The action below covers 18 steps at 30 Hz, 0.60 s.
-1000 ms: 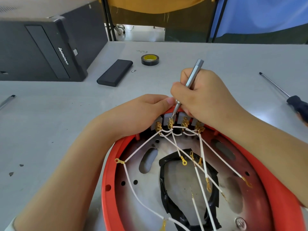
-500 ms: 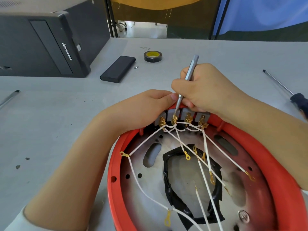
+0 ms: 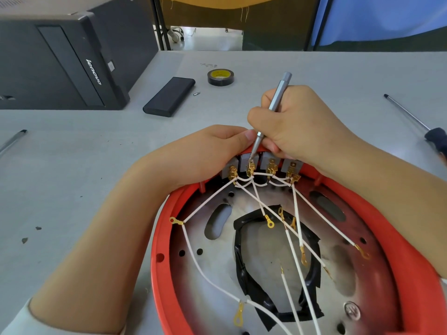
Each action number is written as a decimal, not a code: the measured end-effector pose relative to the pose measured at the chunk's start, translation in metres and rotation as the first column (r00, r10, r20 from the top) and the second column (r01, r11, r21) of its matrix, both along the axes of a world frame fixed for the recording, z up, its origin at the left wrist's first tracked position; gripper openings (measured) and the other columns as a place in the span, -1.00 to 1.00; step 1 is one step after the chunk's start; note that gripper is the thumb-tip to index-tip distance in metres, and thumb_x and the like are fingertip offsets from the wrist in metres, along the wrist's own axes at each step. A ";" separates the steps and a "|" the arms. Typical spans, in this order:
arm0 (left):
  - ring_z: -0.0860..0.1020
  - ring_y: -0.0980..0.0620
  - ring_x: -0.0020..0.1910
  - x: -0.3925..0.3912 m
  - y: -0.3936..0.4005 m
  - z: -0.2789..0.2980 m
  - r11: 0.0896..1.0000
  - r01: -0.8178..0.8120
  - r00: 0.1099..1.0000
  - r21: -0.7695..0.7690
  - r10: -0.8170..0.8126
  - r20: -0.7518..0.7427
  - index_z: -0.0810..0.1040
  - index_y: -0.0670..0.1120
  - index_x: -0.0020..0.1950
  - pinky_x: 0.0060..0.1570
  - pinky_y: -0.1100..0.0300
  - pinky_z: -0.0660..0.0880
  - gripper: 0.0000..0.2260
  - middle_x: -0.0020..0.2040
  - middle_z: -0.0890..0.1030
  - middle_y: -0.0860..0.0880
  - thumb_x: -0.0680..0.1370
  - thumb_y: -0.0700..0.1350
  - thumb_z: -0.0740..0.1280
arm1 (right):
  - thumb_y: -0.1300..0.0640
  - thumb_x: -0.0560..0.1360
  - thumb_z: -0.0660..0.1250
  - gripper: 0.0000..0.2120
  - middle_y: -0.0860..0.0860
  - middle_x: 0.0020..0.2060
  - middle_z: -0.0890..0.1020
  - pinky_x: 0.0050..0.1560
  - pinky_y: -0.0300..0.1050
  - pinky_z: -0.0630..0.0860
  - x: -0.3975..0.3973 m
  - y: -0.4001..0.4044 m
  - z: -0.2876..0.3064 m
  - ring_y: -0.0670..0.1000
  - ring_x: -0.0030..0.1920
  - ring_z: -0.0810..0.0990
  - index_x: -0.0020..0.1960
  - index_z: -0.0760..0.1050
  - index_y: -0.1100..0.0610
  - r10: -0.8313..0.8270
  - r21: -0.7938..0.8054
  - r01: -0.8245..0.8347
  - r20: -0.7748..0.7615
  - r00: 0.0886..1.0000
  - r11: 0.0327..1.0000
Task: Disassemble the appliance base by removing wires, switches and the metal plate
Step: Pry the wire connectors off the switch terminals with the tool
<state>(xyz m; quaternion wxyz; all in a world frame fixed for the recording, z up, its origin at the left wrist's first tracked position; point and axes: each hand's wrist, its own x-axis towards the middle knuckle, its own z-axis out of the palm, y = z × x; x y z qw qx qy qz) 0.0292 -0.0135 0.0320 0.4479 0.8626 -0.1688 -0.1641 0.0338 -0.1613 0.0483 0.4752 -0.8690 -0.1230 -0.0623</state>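
Note:
The red appliance base (image 3: 167,238) lies open side up in front of me, with a metal plate (image 3: 217,269) inside it. Several grey switches (image 3: 244,163) sit in a row at its far rim, with brass terminals and white wires (image 3: 210,199) fanning down over the plate. My left hand (image 3: 208,151) grips the far rim beside the switches. My right hand (image 3: 297,124) holds a slim grey screwdriver (image 3: 278,97) like a pen, its tip on the second switch's brass terminal (image 3: 250,166).
A black computer case (image 3: 60,59) stands at the back left. A black slab (image 3: 169,96), a small bit (image 3: 196,94) and a tape roll (image 3: 220,77) lie behind the base. A long screwdriver (image 3: 411,117) lies at the right, a pen-like tool (image 3: 12,141) at the left.
The view has shifted slightly, so the base sits a little further right and down. Both hands keep their hold; the screwdriver tip stays at the second switch's terminal.

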 end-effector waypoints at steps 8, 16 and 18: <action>0.57 0.11 -0.03 0.000 0.001 0.000 0.999 -0.023 0.999 0.030 0.023 0.024 0.61 0.14 -0.04 -0.08 0.45 0.44 -0.71 -0.06 0.65 0.12 0.63 0.10 0.09 | 0.23 0.44 0.26 -0.67 -0.04 -0.71 0.34 -0.60 -0.33 0.27 0.000 0.000 -0.001 -0.10 -0.68 0.31 -0.46 0.26 0.17 0.035 -0.062 -0.035 -0.001 0.999 0.997; 0.60 0.24 -0.01 0.000 0.002 -0.001 1.000 0.021 1.000 0.001 -0.021 0.006 0.61 0.11 0.08 0.11 0.30 0.42 -0.68 -0.02 0.67 0.18 0.63 0.11 0.07 | 0.26 0.45 0.24 -0.73 0.11 -0.55 0.26 -0.54 -0.21 0.22 -0.003 0.000 0.001 -0.07 -0.59 0.22 -0.39 0.25 0.20 -0.021 -0.022 0.022 0.028 0.999 1.000; 0.59 0.29 -0.03 -0.001 0.001 0.000 1.000 0.021 1.000 0.000 -0.021 0.019 0.62 0.13 0.03 0.06 0.39 0.41 -0.69 -0.04 0.67 0.20 0.63 0.10 0.07 | 0.25 0.44 0.25 -0.71 0.09 -0.57 0.27 -0.57 -0.23 0.22 -0.003 0.001 0.001 -0.06 -0.62 0.23 -0.41 0.23 0.19 -0.006 -0.043 0.008 0.026 1.000 0.999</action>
